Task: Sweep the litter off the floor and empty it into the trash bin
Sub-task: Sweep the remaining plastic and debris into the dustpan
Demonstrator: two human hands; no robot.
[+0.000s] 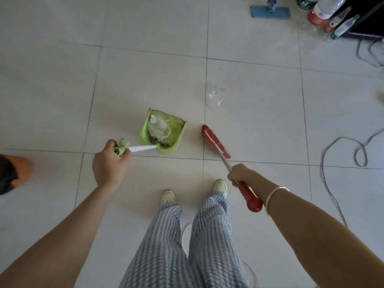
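There was one view only, from the person's head, looking steeply down at the tiled floor (145,69). It stood well above the floor and took in both forearms and feet.

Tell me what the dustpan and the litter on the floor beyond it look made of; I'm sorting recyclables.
The green dustpan looks like moulded matte plastic: uniform colour, rigid walls. The clear litter seems thin glossy plastic, transparent with crinkled highlights; exact type unclear.
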